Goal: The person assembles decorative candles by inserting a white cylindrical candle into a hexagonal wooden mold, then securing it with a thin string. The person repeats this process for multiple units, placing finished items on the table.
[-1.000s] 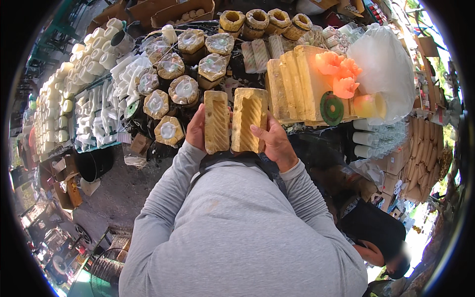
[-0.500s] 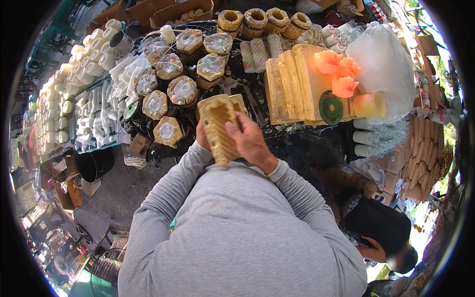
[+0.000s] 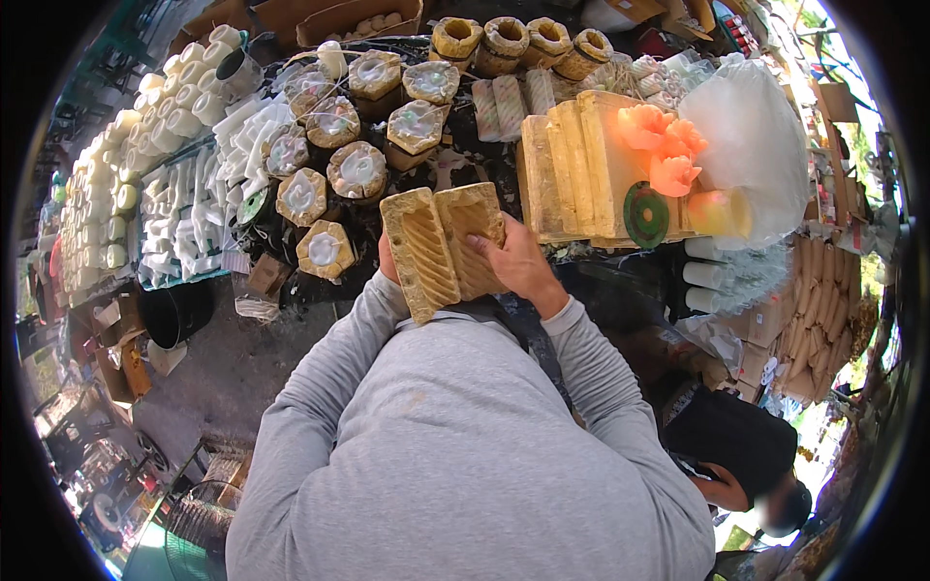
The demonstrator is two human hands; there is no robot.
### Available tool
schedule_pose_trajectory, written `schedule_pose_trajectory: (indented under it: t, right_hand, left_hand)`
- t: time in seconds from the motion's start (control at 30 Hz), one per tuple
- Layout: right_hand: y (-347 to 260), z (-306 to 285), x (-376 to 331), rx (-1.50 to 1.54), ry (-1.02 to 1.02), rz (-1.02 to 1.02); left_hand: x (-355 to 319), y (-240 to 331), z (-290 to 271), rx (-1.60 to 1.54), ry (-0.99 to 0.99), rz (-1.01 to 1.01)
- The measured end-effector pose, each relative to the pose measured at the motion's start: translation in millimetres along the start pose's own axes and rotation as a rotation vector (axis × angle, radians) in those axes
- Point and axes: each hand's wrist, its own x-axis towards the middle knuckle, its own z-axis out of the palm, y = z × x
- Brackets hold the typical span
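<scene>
Two yellowish mold halves are held side by side in front of my body, their hollow faces with slanted spiral ridges turned up. My left hand (image 3: 388,259) grips the outer edge of the left mold half (image 3: 419,242); most of its fingers are hidden behind. My right hand (image 3: 525,263) holds the right mold half (image 3: 471,225), thumb lying on the ridged hollow and fingers out of sight underneath. The inner edges of the two halves meet or nearly meet. Beyond them on the dark table stand several faceted molds (image 3: 356,171) with whitish, cloudy tops.
Stacked yellow slabs (image 3: 572,165) stand to the right, with orange flower-shaped pieces (image 3: 661,136) and a green disc (image 3: 646,215). White cylinders (image 3: 184,121) and white pieces (image 3: 179,218) fill the left. Hollow round molds (image 3: 504,44) line the back. A person (image 3: 731,445) bends at lower right.
The mold halves have been spread apart like an opened book, showing both ridged hollows. My right hand has moved right with its half; the left half has shifted slightly left.
</scene>
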Motion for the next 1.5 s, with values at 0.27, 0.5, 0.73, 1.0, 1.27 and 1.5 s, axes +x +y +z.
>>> schedule_pose_trajectory:
  t: [0.27, 0.5, 0.73, 1.0, 1.27, 1.5]
  right_hand:
    - [-16.7, 13.0, -15.1, -0.182, 0.216, -0.164]
    - [-28.7, 23.9, -22.0, -0.221, 0.126, -0.321]
    - [6.4, 36.2, 1.4, -0.196, 0.181, -0.487]
    - [120.2, 71.1, 53.7, -0.318, -0.034, 0.066]
    - [114.7, 161.4, 79.7, -0.521, -0.013, 0.02]
    - [122.0, 100.0, 67.0, 1.116, -0.459, 0.525]
  left_hand:
    - [2.7, -12.3, 51.9, 0.245, 0.083, -0.003]
    - [6.9, -18.4, 52.0, 0.218, 0.179, 0.081]
    - [-13.8, -10.3, 40.2, 0.197, 0.25, 0.24]
    - [-137.2, 31.7, 42.9, 0.465, 0.215, 0.555]
    - [-192.9, 43.6, 35.8, 0.457, 0.36, 0.758]
    - [-200.4, 23.6, 32.2, 0.32, 0.357, 0.792]
